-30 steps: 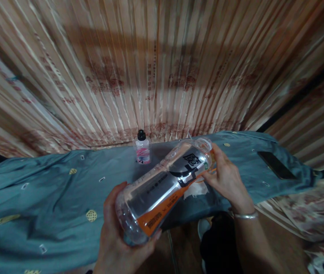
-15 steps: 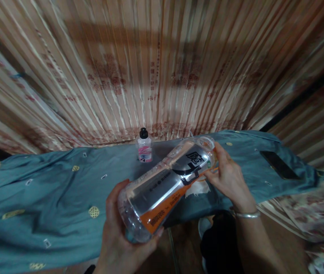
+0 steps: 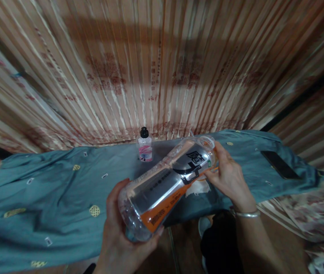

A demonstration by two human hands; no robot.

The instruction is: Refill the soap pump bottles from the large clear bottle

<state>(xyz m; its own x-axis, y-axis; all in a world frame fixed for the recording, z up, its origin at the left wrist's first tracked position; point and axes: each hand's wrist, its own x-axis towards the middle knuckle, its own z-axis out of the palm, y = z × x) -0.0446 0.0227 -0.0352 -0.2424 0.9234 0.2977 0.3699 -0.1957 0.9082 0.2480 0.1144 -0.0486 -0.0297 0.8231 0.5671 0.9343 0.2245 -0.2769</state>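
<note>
A large clear plastic bottle [image 3: 162, 190] with a silver and orange label lies tilted across my two hands, its base toward the lower left. My left hand [image 3: 124, 236] is wrapped round the base end. With my right hand [image 3: 230, 177] I grip the neck end, and a silver bangle circles that wrist. Behind the bottle a small clear bottle [image 3: 145, 148] with a black cap and a pink label stands upright on the cloth. Something white, like a piece of tissue [image 3: 197, 188], shows partly under the large bottle near my right fingers.
A teal cloth [image 3: 65, 190] with small yellow and white prints covers the narrow surface. At the right lies a flat dark phone-like object [image 3: 280, 164]. A pleated patterned curtain [image 3: 139, 68] hangs right behind the surface. My dark-clothed leg [image 3: 221, 243] shows below its front edge.
Almost nothing differs. Both hands keep the same grip on the large bottle, and the view has shifted very slightly.
</note>
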